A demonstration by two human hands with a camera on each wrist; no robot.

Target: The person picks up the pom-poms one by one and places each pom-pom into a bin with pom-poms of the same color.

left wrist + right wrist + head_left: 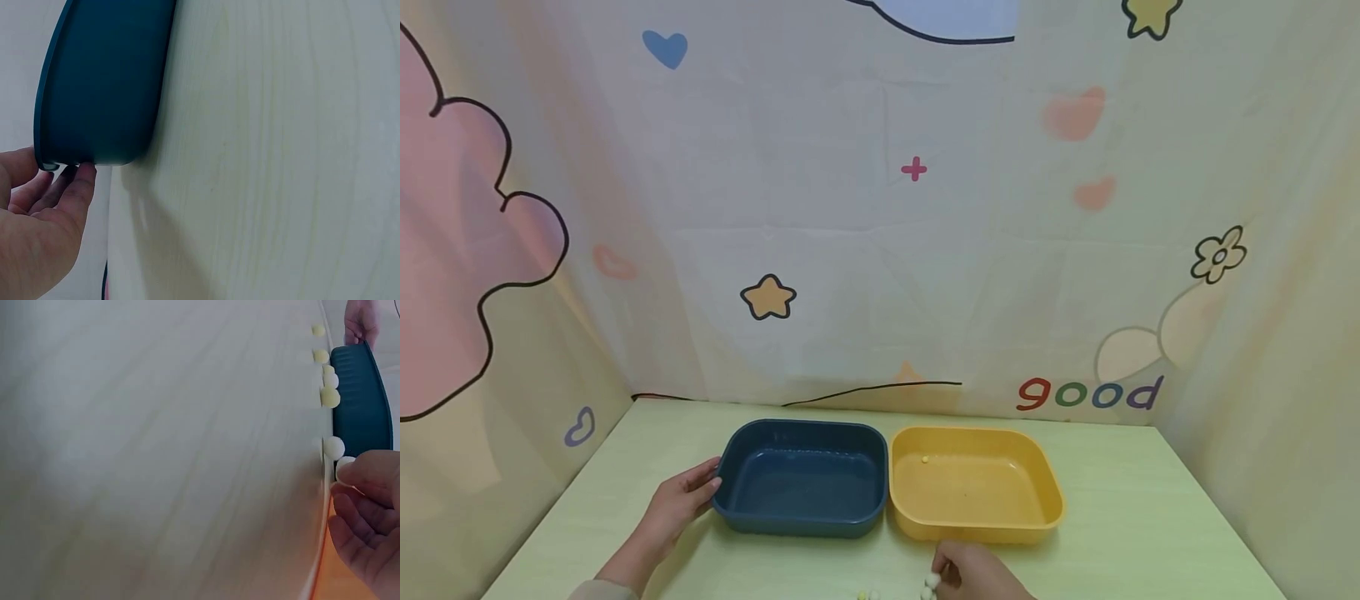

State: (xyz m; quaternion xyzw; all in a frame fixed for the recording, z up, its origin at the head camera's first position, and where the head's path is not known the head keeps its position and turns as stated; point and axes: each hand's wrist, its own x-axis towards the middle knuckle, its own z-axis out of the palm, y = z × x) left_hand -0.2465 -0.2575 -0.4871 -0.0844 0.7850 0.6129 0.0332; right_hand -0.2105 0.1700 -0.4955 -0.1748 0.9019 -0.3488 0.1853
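Note:
At the left end of the dark blue tub [801, 527], my left hand [677, 500] holds the rim. Its fingertips [84, 175] lie against the end wall just under the lip in the left wrist view. My right hand [973, 571] is low in front of the yellow tub [977, 533]. Thumb and finger pinch a small white ball [345, 470]. Another white ball [334, 448] sits close beside it. Pale yellow balls [330, 397] and white ones lie in a loose row beyond. One tiny yellow ball [925, 459] is inside the yellow tub.
Both tubs stand side by side on a pale green wood-grain table [1120, 500]. Behind and on both sides hangs a printed cloth [850, 208]. A yellow ball [862, 595] shows at the head view's bottom edge.

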